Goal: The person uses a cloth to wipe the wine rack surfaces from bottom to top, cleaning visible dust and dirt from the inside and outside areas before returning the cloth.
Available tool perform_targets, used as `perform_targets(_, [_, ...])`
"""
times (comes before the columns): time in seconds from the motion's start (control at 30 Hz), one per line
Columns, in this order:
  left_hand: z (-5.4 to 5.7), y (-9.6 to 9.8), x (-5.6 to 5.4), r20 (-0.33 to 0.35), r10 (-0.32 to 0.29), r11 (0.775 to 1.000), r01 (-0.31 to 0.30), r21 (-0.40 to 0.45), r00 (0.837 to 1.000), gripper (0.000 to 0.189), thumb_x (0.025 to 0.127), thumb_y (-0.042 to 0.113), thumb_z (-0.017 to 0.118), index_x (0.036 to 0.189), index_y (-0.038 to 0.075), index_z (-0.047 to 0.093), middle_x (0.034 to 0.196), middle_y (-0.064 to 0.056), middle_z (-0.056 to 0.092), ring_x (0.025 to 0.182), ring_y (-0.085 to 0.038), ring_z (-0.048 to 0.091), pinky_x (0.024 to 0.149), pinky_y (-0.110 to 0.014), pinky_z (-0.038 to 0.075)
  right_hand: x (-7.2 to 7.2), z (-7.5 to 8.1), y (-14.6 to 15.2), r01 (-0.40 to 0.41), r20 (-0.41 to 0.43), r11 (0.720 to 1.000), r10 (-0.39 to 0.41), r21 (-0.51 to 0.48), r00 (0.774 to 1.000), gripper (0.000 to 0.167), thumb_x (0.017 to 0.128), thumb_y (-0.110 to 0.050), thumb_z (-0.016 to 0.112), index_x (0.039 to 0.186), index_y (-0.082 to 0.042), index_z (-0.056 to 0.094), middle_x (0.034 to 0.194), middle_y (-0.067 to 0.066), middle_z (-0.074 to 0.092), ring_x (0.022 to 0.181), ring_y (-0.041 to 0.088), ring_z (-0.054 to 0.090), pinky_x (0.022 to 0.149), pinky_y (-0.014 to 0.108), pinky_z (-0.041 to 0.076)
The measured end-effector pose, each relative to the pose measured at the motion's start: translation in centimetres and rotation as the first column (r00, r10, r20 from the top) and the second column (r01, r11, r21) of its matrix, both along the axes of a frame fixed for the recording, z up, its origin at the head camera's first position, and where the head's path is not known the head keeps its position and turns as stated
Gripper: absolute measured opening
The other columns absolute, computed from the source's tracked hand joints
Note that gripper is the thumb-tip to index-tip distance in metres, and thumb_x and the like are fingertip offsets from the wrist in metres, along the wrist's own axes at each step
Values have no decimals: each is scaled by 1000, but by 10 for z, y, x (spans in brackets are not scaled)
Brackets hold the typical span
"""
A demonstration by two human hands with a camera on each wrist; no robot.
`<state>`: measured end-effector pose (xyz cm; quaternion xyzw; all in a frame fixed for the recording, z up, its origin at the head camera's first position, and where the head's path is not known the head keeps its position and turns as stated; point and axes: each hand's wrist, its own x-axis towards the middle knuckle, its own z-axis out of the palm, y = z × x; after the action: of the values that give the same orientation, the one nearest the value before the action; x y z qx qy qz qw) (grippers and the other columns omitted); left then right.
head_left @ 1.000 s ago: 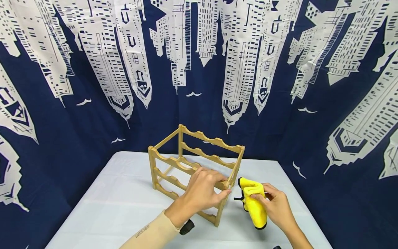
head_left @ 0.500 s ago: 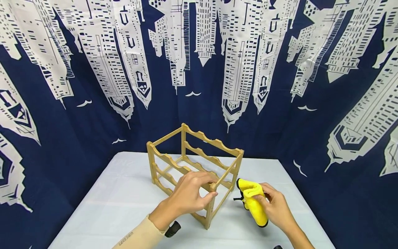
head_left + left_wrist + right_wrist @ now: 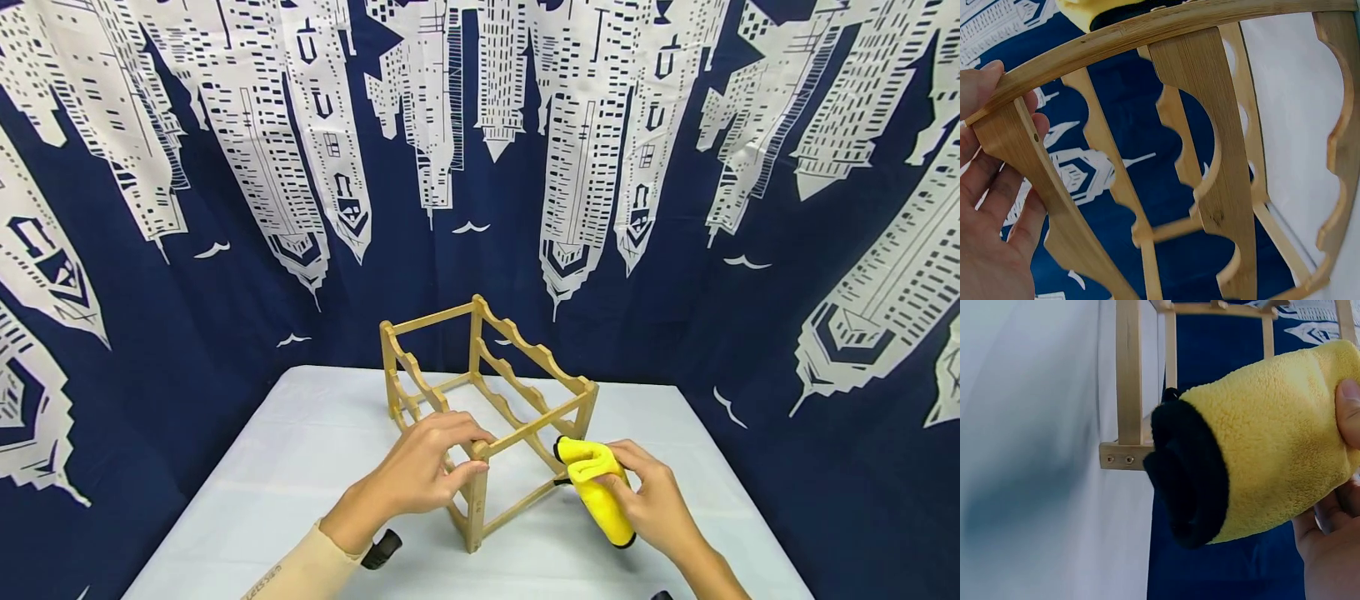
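A light wooden wine rack [image 3: 477, 510] with scalloped rails stands on the white table, its near corner toward me. My left hand [image 3: 423, 467] grips the top of that near corner post; the left wrist view shows thumb and fingers on either side of the wood [image 3: 1007, 125]. In my right hand [image 3: 656, 504] is a folded yellow plush cloth [image 3: 600, 496] with black edging, pinched between thumb and fingers. The cloth hangs beside the rack's right end and overlaps its lower bar in the head view. Up close, the cloth's black rolled end [image 3: 1191, 475] faces the rack.
The white table [image 3: 247, 483] extends around the rack. Behind it hangs a dark blue curtain [image 3: 420, 275] printed with white upside-down buildings. A black wrist strap piece [image 3: 382, 550] shows below my left wrist.
The rack has turned, its near corner swinging left with my left hand, so its right end faces me more. My right hand with the cloth has shifted slightly left.
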<state>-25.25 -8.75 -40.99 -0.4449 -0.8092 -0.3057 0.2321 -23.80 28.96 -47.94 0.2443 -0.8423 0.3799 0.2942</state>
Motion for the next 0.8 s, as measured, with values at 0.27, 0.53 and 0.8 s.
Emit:
perform_targets(0.27, [4,-17,-2,99,-9,999,13,-39,995,22,107,14,83,129,19,81,134,4,82,125,-16,78,108,-45,71,-1,-2,-15,-36,-55,996,41,79,998,45,84,11,97,125,-6,85,118,-5,81,106,5,77,102,1,57])
perform_targets(0.53, [7,-29,-10,189,-50,998,58,-37,981,25,107,10,82,130,19,79,147,-3,80,143,-28,75,124,-56,64,-4,-1,-31,-88,-155,989,106,119,982,59,80,10,100,133,-8,83,119,0,82,101,11,76,99,2,57])
perform_targets(0.8, [10,-40,-25,220,-89,995,96,-21,971,25,106,9,82,128,19,80,147,-2,80,151,-35,71,135,-64,53,-3,10,-60,-73,-331,961,163,268,929,39,104,-19,88,140,-7,79,125,3,81,107,20,81,101,14,66])
